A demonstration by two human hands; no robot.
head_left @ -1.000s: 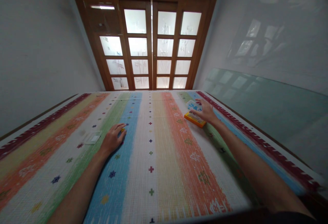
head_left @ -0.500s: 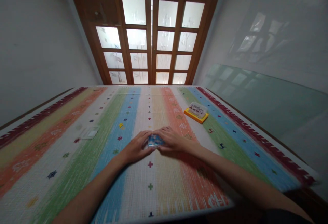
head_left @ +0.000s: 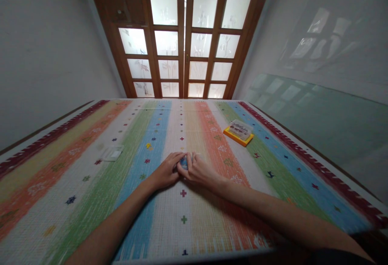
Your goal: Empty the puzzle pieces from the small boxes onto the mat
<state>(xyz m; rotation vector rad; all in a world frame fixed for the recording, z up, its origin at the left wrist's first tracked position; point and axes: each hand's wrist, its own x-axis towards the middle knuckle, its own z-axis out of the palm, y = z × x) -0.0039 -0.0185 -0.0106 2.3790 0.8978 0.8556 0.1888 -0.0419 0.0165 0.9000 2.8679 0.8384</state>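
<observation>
Both of my hands meet at the middle of a striped, many-coloured mat (head_left: 91, 184). My left hand (head_left: 166, 172) and my right hand (head_left: 198, 170) close together around a small blue card deck (head_left: 183, 161), of which only a sliver shows between the fingers. The deck rests low, at or just above the mat. An orange-and-clear card box (head_left: 239, 132) lies apart on the mat, further away to the right. A clear plastic lid (head_left: 112, 152) lies to the left of my left hand.
The mat covers a raised surface whose near edge (head_left: 194, 257) runs along the bottom. A wooden door with frosted panes (head_left: 184, 42) stands at the far end. A glass sheet (head_left: 318, 115) leans against the right wall. A grey wall stands on the left.
My right hand has left the orange box and come to the middle with the blue deck. My left hand has moved right to meet it. Both now cover the deck more fully.
</observation>
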